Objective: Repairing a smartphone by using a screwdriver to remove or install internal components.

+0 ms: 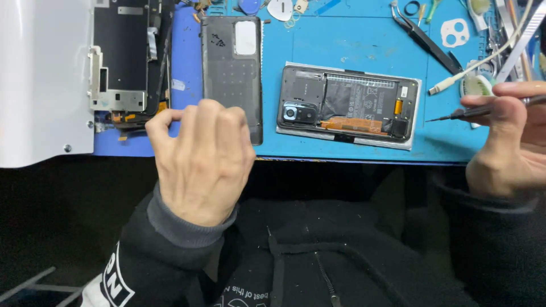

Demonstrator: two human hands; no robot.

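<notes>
— Blue rubber work mat (352, 42) covers the bench, with a white panel (40, 85) at its left end. What do you count on it?

— One opened black smartphone (348, 107) with its back off, battery and orange flex cables showing. One separate dark grey back cover (232, 74) to its left. One stripped dark display frame (122, 57) lying partly on the white panel. One pair of black tweezers (426, 37) at upper right, one white cable (483, 62) beside them, and a few plastic picks along the far edge.

— Which way does the opened phone lie?

— Its long axis runs left to right, slightly tilted, camera module at the left end. It sits on a pale sheet near the mat's front edge, between the two hands. The back cover stands the other way, long axis pointing away from the person.

— And the hands?

— The left hand (199, 159) hovers in front of the back cover, fingers curled into a loose fist; whether it holds anything, I cannot tell. The right hand (509, 136) pinches one thin dark precision screwdriver (483, 109) between thumb and fingers, tip pointing left toward the phone's right end, not touching it.
</notes>
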